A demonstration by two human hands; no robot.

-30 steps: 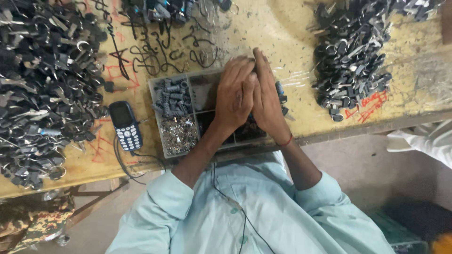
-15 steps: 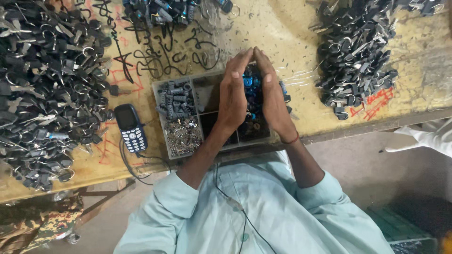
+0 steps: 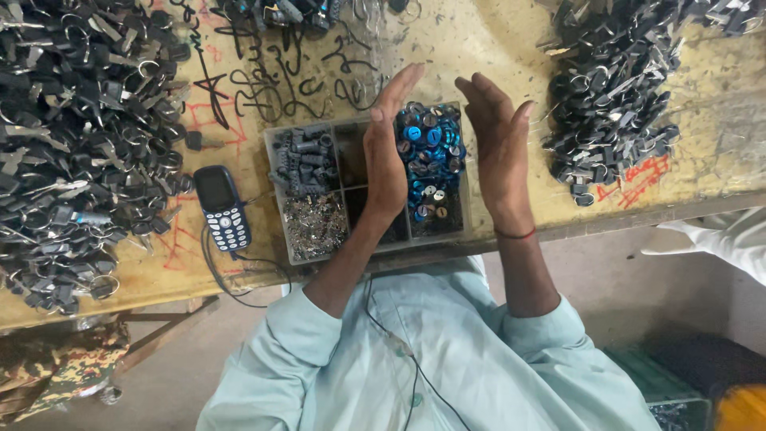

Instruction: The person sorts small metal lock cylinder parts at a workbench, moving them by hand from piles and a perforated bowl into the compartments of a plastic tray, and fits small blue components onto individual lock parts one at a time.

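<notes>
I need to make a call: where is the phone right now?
In the head view, the dark blue phone lies on the yellow table, just left of the compartment tray, beside the big left-hand pile of keys.

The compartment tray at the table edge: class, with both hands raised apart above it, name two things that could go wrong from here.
1. The compartment tray sits close to the table edge; a knock from the left hand or right hand might tip the blue discs off.
2. The phone's cable hangs over the edge and could snag, dragging the phone down.
</notes>
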